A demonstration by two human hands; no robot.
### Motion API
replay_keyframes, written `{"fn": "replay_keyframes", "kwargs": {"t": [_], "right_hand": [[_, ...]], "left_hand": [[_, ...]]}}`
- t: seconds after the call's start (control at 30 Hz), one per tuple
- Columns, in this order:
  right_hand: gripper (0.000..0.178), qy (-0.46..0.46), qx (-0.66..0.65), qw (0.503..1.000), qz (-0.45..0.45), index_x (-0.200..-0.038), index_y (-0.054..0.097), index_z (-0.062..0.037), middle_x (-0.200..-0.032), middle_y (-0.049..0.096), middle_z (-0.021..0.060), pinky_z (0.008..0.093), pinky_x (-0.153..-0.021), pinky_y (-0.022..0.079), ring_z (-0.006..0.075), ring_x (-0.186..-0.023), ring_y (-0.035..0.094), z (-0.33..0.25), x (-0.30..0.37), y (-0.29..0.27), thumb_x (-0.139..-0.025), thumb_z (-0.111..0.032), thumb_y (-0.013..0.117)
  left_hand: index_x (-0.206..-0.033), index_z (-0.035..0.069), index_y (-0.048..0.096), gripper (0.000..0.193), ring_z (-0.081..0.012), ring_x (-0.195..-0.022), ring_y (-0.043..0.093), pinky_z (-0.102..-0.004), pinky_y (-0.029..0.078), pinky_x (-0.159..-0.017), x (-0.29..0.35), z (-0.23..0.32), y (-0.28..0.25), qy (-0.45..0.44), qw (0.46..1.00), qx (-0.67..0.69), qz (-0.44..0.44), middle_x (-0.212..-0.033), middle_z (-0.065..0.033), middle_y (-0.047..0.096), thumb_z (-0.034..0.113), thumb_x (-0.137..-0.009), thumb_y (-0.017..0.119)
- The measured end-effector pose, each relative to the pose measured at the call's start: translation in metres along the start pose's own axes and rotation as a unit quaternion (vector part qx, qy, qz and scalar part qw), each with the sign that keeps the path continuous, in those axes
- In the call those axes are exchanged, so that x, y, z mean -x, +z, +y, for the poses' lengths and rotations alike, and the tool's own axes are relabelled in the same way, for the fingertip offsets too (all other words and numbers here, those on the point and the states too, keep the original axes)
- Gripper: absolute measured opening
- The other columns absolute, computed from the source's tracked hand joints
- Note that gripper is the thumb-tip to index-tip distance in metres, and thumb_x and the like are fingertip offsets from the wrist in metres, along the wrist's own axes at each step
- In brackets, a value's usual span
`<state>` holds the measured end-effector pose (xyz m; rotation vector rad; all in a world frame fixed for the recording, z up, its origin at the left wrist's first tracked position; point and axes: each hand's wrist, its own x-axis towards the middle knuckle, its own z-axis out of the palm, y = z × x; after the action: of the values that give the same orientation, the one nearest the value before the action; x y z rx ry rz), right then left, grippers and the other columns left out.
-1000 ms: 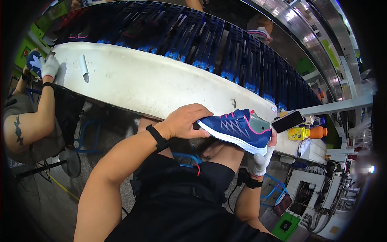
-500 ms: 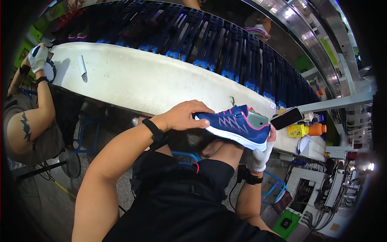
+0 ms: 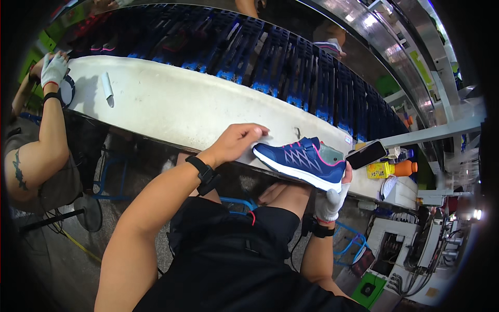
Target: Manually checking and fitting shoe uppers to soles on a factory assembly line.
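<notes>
A navy sneaker [image 3: 299, 160] with pink trim, a zigzag side pattern and a white sole points its toe left at the bench's near edge. Inside its collar shows a grey-green shoe last [image 3: 329, 155]. My right hand [image 3: 331, 202], in a pale glove that leaves some fingertips bare, grips the shoe at the heel; part of its fingers is hidden behind it. Bare and loosely bent, my left hand [image 3: 236, 141] hovers just left of the toe, apart from the shoe, thumb and fingers holding nothing.
A white bench [image 3: 171, 99] runs across, with a dark blue slatted conveyor [image 3: 270, 62] behind it. At right lie a phone [image 3: 366, 154], a yellow carton [image 3: 379, 170] and an orange bottle [image 3: 405, 168]. A pale tube [image 3: 107, 88] and a co-worker's gloved hand [image 3: 53, 70] are at left.
My left hand has let go of the shoe's toe and drawn up and to the left. The right hand still has the heel, and the shoe has barely shifted.
</notes>
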<state>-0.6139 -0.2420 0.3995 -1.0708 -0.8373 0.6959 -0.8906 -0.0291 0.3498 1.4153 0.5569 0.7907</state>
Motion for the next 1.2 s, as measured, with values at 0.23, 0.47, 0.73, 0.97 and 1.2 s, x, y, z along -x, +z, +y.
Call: {"fn": "replay_keyframes", "kwargs": {"t": [0.23, 0.47, 0.73, 0.97, 1.2], "right_hand": [[0.099, -0.023, 0.055, 0.996, 0.072, -0.170, 0.034, -0.0046, -0.156, 0.057, 0.0147, 0.0453, -0.125, 0.045, 0.0293, -0.141, 0.062, -0.017, 0.008, 0.015, -0.083, -0.020, 0.079], [0.082, -0.313, 0.006, 0.934, 0.173, -0.165, 0.041, -0.0092, -0.159, 0.057, 0.0145, 0.0516, -0.128, 0.043, 0.0320, -0.146, 0.057, -0.133, -0.043, 0.049, -0.089, -0.011, 0.071], [0.083, -0.706, 0.291, 0.604, 0.228, -0.149, 0.053, -0.0011, -0.144, 0.061, 0.0174, 0.0502, -0.117, 0.053, 0.0336, -0.134, 0.064, -0.302, -0.256, 0.094, -0.087, -0.039, 0.093], [0.045, -0.349, 0.532, 0.768, 0.079, -0.117, 0.082, -0.0147, -0.116, 0.080, 0.0198, 0.0467, -0.104, 0.058, 0.0367, -0.114, 0.075, -0.284, -0.353, 0.140, -0.092, -0.052, 0.080], [0.058, -0.225, 0.651, 0.724, -0.042, -0.129, 0.079, -0.0094, -0.134, 0.077, 0.0197, 0.0487, -0.116, 0.053, 0.0395, -0.129, 0.069, -0.159, -0.347, 0.183, -0.094, -0.055, 0.070]], "left_hand": [[-0.119, -0.001, 0.074, 0.033, -0.0171, -0.091, 0.077, -0.0327, 0.064, -0.084, -0.001, -0.008, -0.001, -0.050, 0.991, 0.089, 0.084, -0.101, -0.0102, 0.079, 0.029, -0.118, 0.060], [-0.112, -0.003, 0.071, 0.019, -0.0177, -0.082, 0.076, -0.0328, 0.064, -0.079, 0.012, -0.003, -0.006, -0.047, 0.991, 0.101, 0.079, -0.093, -0.0126, 0.078, 0.016, -0.112, 0.068], [-0.110, -0.005, 0.071, 0.015, -0.0171, -0.084, 0.077, -0.0324, 0.066, -0.080, 0.006, -0.006, -0.013, -0.039, 0.994, 0.076, 0.066, -0.094, -0.0129, 0.079, 0.010, -0.108, 0.072], [-0.111, -0.005, 0.073, 0.013, -0.0166, -0.083, 0.077, -0.0317, 0.066, -0.079, 0.010, 0.000, -0.018, -0.043, 0.993, 0.074, 0.079, -0.095, -0.0133, 0.079, 0.007, -0.106, 0.072], [-0.111, -0.002, 0.074, 0.017, -0.0111, -0.080, 0.070, -0.0305, 0.059, -0.073, -0.002, -0.002, -0.028, -0.035, 0.995, -0.051, -0.081, -0.090, -0.0045, 0.075, 0.014, -0.107, 0.074]]}}
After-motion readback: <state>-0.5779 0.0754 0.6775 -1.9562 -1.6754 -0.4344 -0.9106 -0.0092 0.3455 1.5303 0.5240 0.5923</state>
